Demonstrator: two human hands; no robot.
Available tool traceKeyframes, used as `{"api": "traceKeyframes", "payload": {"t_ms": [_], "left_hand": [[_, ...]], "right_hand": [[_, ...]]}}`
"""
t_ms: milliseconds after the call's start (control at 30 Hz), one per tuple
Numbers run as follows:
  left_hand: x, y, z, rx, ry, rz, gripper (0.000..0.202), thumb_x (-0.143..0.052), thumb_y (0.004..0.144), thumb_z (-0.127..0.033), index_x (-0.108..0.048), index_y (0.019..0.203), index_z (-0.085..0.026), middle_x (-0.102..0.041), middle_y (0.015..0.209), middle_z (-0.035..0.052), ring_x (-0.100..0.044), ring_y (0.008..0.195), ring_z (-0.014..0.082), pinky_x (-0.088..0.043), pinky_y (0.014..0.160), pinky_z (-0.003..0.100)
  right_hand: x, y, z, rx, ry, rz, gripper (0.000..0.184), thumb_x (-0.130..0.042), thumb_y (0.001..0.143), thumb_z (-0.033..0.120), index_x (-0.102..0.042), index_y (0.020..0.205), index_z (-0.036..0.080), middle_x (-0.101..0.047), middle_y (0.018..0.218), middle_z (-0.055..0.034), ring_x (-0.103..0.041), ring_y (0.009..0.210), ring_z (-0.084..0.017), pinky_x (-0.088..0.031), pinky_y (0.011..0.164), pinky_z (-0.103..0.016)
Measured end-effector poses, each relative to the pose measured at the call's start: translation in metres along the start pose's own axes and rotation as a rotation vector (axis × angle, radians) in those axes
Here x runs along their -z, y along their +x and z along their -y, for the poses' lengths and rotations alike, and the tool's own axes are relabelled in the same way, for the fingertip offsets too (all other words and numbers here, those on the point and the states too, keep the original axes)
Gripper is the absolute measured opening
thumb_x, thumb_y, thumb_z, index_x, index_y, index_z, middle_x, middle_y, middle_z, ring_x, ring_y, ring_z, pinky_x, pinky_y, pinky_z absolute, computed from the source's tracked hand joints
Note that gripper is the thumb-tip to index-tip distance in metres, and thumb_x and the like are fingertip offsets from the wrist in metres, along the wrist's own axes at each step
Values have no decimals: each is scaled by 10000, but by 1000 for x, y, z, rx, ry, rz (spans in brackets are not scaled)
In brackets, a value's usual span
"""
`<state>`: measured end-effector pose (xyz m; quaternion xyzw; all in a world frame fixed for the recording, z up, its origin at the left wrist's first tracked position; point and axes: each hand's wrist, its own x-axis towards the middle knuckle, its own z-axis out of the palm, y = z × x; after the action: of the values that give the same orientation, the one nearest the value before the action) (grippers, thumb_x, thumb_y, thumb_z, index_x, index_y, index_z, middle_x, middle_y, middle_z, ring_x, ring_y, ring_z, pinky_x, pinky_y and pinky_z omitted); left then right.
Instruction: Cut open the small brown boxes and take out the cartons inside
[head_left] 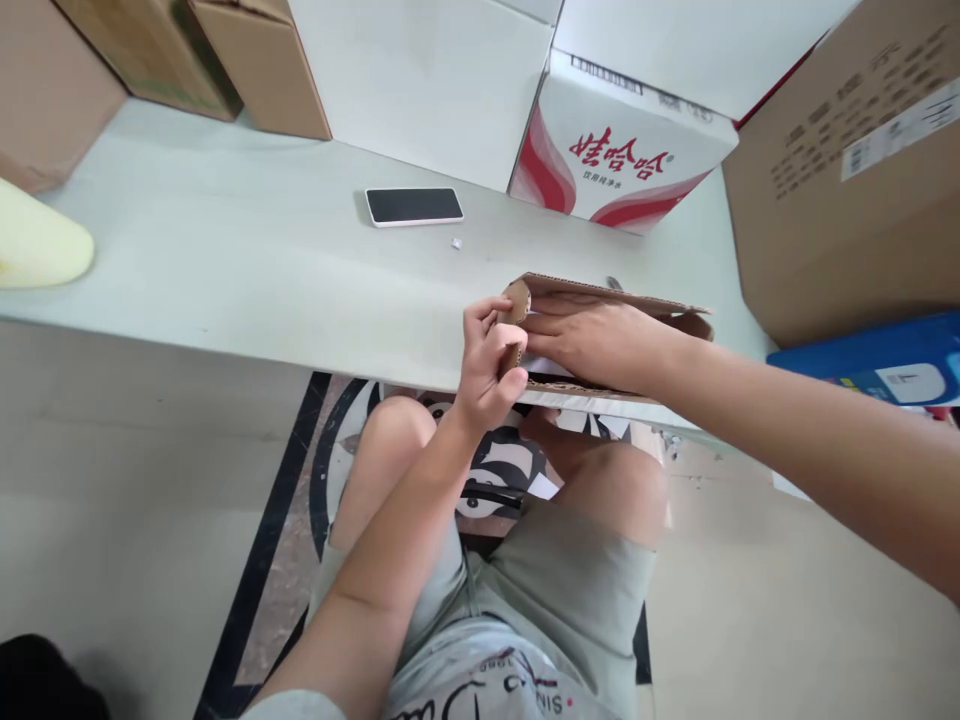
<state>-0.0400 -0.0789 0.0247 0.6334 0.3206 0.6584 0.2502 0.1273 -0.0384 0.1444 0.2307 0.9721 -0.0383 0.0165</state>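
A small cardboard box point(656, 304) lies at the front edge of the table, its long opening facing up and its end flaps sticking out. My left hand point(487, 365) grips the left end, with fingers and thumb around the flaps. Inside the opening, my right hand point(589, 338) reaches toward that same end, fingers stretched out and fairly flat. Its fingertips touch or nearly touch the inner left end. Whatever lies beneath this hand is mostly hidden; a bit of something white and dark shows there.
A phone point(415, 206) and a white scrap point(457, 243) lie on the pale table point(247, 250). Behind stand a red-and-white carton point(615, 150) and brown boxes point(262, 70). At right are a large brown carton point(847, 200) and a blue package point(870, 362). My knees are below the table edge.
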Motion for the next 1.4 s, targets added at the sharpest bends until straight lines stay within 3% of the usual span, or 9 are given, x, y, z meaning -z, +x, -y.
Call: {"api": "traceKeyframes", "payload": {"t_ms": [200, 400, 567, 700, 800, 900, 1000, 1167, 1400], "left_hand": [[-6, 3, 3, -102, 74, -49, 512, -328, 1039, -704, -551, 956, -251, -472, 1134, 96, -552, 1271, 304, -529, 1075, 508], [-11, 4, 6, -112, 196, -46, 470, -269, 1070, -633, -543, 1024, -254, -481, 1132, 106, -532, 1303, 296, -527, 1040, 485], [-18, 6, 4, -80, 191, 15, 437, -278, 1069, -621, -538, 1013, -274, -501, 1081, 87, -540, 1305, 285, -536, 999, 454], [-22, 8, 6, -89, 163, 12, 420, -311, 1072, -617, -532, 1000, -268, -514, 1077, 89, -535, 1302, 287, -529, 1005, 452], [-24, 10, 8, -131, 44, -17, 358, -354, 1084, -568, -521, 990, -266, -515, 1050, 80, -528, 1281, 273, -544, 991, 429], [-27, 12, 9, -127, 8, -47, 355, -368, 1085, -571, -525, 984, -269, -508, 1063, 78, -536, 1267, 264, -557, 992, 421], [-31, 12, 11, -108, -16, -57, 359, -367, 1085, -575, -538, 991, -273, -516, 1087, 82, -533, 1272, 261, -549, 1022, 430], [-33, 11, 14, -96, -41, -69, 352, -377, 1085, -566, -560, 999, -278, -538, 1087, 82, -524, 1272, 261, -532, 1035, 439], [-23, 12, 13, -91, -12, -67, 428, -321, 1091, -614, -562, 1006, -271, -533, 1055, 77, -566, 1243, 252, -547, 1026, 437]], "right_hand": [[5, 1, -2, 97, -173, 8, 314, -508, 996, 140, -726, 1195, 249, -747, 1269, -38, -614, 1374, -244, -521, 1175, -451], [40, -38, -4, 155, -448, 10, 231, -493, 1043, 233, -691, 1108, 134, -740, 1193, -134, -710, 998, -251, -574, 887, -396], [47, -60, -1, 117, -474, 33, 221, -462, 1072, 263, -668, 1034, 193, -742, 1241, -101, -682, 1066, -220, -524, 860, -347], [56, -66, 4, 118, -572, 33, 220, -478, 1076, 267, -652, 962, 196, -767, 1179, -84, -642, 953, -214, -486, 780, -354], [62, -74, 3, 108, -603, 60, 175, -518, 1053, 232, -672, 1132, 211, -756, 1272, -55, -620, 939, -209, -458, 754, -353], [60, -82, -6, 106, -606, 169, 531, -475, 977, 98, -554, 1452, 322, -599, 1574, -14, -619, 928, -195, -405, 708, -361], [53, -84, -18, 88, -625, 227, 696, -456, 925, 105, -435, 1561, 387, -542, 1634, 0, -610, 823, -175, -326, 643, -368], [58, -77, -23, 115, -686, 316, 396, -455, 966, 116, -588, 1291, 299, -745, 1249, 5, -600, 749, -149, -322, 650, -340], [96, -82, 8, 109, -727, 187, 402, -428, 956, 30, -538, 1255, 274, -710, 1386, -27, -572, 706, -167, -378, 652, -335]]}}
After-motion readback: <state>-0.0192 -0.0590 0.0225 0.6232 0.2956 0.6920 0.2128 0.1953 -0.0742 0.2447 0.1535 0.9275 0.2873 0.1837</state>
